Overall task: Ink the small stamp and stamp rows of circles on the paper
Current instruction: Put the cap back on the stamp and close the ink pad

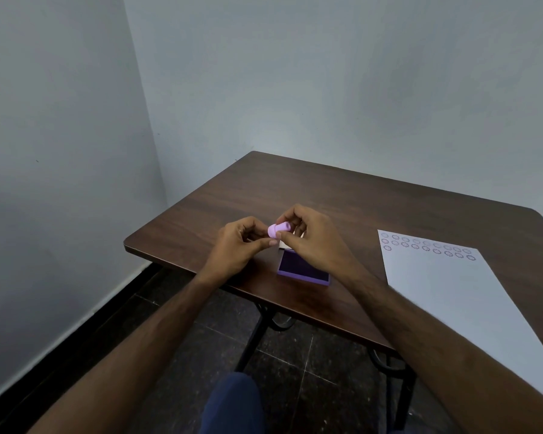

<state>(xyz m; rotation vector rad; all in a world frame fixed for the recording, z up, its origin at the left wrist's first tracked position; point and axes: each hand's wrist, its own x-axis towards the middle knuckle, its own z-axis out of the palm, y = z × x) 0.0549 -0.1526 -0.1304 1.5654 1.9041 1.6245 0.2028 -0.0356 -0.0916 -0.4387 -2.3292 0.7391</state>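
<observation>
A small pink stamp [278,229] lies sideways in the air between both hands, above the table's left part. My right hand [311,238] grips its narrow handle end, and my left hand [242,242] pinches its wider end with thumb and fingers. Just below and to the right, an open purple ink pad [301,267] rests on the table, partly hidden by my right hand. A white paper [470,308] lies at the right, with three rows of stamped circles [427,245] along its far edge.
The dark wooden table [326,195] stands in a corner between two pale walls. Its near edge runs diagonally, with black metal legs [254,336] and dark floor tiles below. My knee in blue cloth [232,402] shows at the bottom.
</observation>
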